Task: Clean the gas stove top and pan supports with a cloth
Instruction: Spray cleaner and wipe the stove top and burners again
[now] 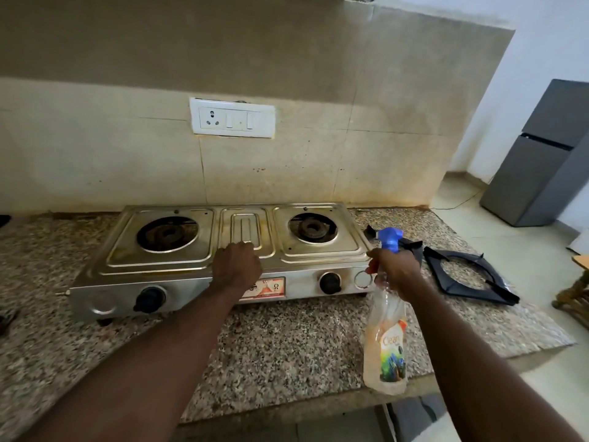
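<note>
2 burners (168, 233) (311, 229) | 1 pan support (468, 275) | right fingers (373, 256) grip 1 spray bottle (385, 346) | left fingers (243, 252) curled, seemingly empty

Steel two-burner stove (242, 224) on the counter (287, 346), black pan support (435, 266) flat beside it.

One stove (242, 224) is sitting on the surface (287, 346). Two burners (167, 233) are showing on it, and two black knobs (149, 299) are sticking out in front. Two pan supports (500, 291) are lying by the right edge of the surface, one half hidden. Two hands are reaching in: the left hand (237, 266) and the right hand (395, 269), which is holding one spray bottle (385, 346).
</note>
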